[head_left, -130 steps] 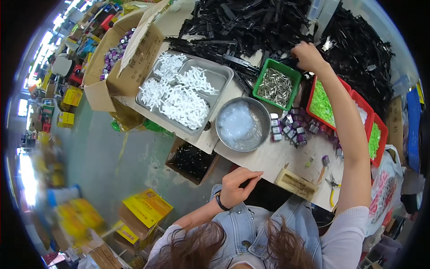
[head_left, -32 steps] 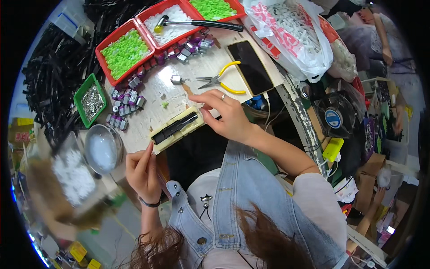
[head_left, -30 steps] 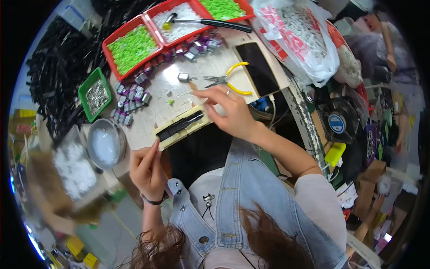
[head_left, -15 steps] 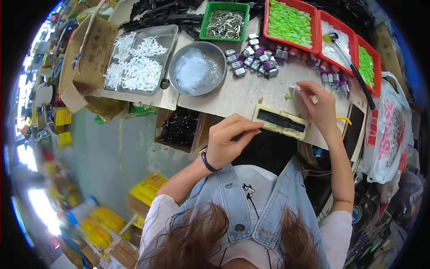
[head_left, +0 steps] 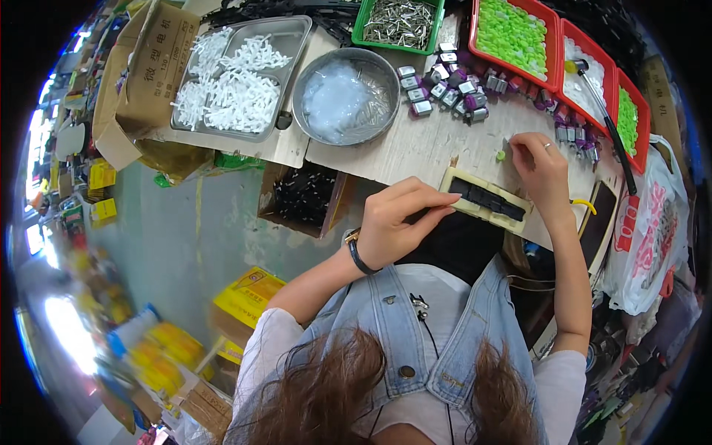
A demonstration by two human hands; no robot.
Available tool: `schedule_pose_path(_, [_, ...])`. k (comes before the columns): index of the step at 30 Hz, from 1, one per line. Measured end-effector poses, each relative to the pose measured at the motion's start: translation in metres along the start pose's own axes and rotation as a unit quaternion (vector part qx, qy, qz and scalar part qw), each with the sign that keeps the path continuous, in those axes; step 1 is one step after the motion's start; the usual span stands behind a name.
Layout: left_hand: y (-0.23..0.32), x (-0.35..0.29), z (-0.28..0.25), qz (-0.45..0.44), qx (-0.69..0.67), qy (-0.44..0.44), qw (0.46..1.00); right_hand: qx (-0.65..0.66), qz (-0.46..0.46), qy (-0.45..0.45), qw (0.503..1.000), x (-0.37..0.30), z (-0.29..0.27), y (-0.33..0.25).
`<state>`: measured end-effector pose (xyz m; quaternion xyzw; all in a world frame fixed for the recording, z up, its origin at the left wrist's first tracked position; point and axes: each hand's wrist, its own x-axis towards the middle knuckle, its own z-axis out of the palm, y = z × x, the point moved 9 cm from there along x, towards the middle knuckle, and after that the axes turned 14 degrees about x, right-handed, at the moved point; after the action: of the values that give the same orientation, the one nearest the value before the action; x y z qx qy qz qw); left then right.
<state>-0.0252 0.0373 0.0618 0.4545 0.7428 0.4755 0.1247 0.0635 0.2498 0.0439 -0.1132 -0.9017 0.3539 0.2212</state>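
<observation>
Newly seated in a cream rectangular block, a long black plastic part looks work-ready; left hand at nine o'clock, right hand at one, fingers' hold unclear.

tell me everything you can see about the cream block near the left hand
The cream block is long and roughly rectangular, plastic-looking, with an uneven raised rim around a long recess. A slim black part lies lengthwise in that recess. The block lies at the near edge of the pale worktop, slanting so its right end sits closer to the person. The left hand has its fingers over the left end; whether they touch it is unclear. The right hand is apart, beyond the right end.
</observation>
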Motion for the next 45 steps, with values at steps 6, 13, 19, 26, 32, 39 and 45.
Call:
schedule_pose_path(6, [-0.004,-0.006,-0.005,-0.005,0.005,0.006,1.000,0.039,0.053,-0.034,0.997,-0.004,0.000,-0.015])
schedule_pose_path(13, [-0.006,-0.005,-0.006,-0.006,0.002,0.013,1.000,0.053,0.047,-0.054,0.996,-0.007,0.007,-0.015])
schedule_pose_path(19, [-0.007,-0.006,-0.005,-0.013,0.006,0.019,1.000,0.013,0.084,0.039,0.996,-0.011,-0.020,-0.018])
schedule_pose_path(26, [-0.001,-0.007,0.004,-0.012,-0.005,0.007,1.000,0.069,0.057,-0.029,0.996,0.036,-0.012,-0.003])
schedule_pose_path(32, [-0.004,-0.013,-0.004,-0.037,0.021,0.008,0.999,-0.049,-0.040,-0.021,0.998,0.048,0.033,-0.031])
schedule_pose_path(39, [-0.016,-0.012,-0.001,-0.050,0.001,0.012,0.999,-0.051,-0.028,-0.037,0.998,0.049,0.052,-0.041])
schedule_pose_path(45, [-0.010,-0.002,0.003,-0.014,0.015,0.011,1.000,-0.041,0.060,-0.059,0.996,0.046,0.068,-0.020])
